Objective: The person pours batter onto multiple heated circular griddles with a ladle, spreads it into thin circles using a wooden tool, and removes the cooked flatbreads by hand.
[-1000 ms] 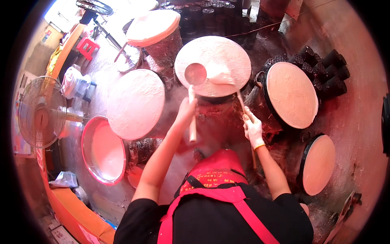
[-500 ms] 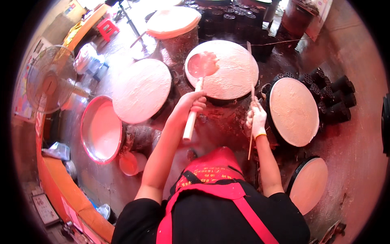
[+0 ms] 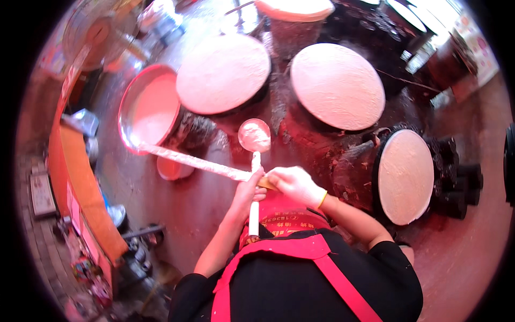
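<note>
My bare left hand (image 3: 248, 194) is wrapped around the pale handle of a ladle (image 3: 254, 135), just in front of my apron. Whitish batter coats the ladle's round bowl. In a white glove, my right hand (image 3: 296, 185) grips the wooden end of a long, flat spatula (image 3: 198, 163). That spatula crosses the ladle handle at my left hand, and its batter-smeared blade points left. Its far tip overlaps the near rim of a wide basin (image 3: 124, 134) of batter; whether they touch I cannot tell.
Ahead are two round griddles, a left one (image 3: 222, 72) and a right one (image 3: 338, 86), each covered with pale batter. A third griddle (image 3: 406, 177) stands at right beside black cylindrical briquettes (image 3: 466, 185). An orange-edged counter (image 3: 88, 177) curves along the left, below a fan (image 3: 99, 32).
The ladle has come back from the far griddle toward my body. The spatula has swung from upright on the right to pointing left, and my hands have come together. The view has shifted.
</note>
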A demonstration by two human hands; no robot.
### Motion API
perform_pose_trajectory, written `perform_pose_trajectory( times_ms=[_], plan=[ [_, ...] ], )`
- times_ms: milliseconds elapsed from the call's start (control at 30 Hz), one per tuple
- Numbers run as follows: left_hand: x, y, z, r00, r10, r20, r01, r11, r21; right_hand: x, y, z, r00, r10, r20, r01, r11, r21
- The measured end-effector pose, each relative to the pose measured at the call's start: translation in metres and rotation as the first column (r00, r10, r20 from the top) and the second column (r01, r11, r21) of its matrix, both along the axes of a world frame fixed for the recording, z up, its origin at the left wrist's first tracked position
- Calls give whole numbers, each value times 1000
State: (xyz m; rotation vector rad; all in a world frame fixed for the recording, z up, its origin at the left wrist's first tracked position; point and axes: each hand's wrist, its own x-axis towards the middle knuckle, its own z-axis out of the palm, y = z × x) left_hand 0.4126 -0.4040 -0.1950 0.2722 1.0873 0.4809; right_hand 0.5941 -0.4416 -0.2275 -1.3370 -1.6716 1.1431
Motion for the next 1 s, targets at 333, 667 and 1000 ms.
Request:
perform_pose_trajectory(
  times_ms=[333,667,1000],
  plan=[
    [-102,-33,-18,845,533,48,-516,835,-191,211,71,-157,-123,-978,-166,-194,188,-963],
    [-166,-30,-21,660,751,-22,-744,650,-156,208,78,-217,-27,-984,-178,394,154,-906],
    [-169,-27,-29,513,856,-68,-842,486,-235,-69,266,-292,638,415,649,-439,888,-137]
  ],
)
